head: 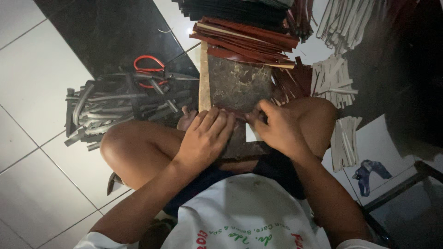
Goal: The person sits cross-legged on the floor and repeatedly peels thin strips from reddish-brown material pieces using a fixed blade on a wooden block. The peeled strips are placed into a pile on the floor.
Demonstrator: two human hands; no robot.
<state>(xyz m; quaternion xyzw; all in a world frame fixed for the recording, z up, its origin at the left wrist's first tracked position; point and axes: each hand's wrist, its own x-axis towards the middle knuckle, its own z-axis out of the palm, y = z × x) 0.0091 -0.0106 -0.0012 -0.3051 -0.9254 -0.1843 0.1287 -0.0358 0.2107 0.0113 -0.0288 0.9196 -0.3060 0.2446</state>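
I sit cross-legged on a tiled floor with a dark worn board (pixel 237 83) resting in front of my knees. My left hand (pixel 206 136) lies flat with fingers together, pressing a dark red strip (pixel 234 112) against the board's near edge. My right hand (pixel 275 127) pinches the same strip at its right end, thumb and fingers curled over it. A small white piece (pixel 252 133) shows just under the right hand.
A stack of dark red strips (pixel 247 39) lies beyond the board. Grey strips (pixel 115 108) with red-handled scissors (pixel 154 74) are at the left. White strips (pixel 333 80) and another white bundle (pixel 345 140) lie at the right. A metal frame (pixel 401 186) stands lower right.
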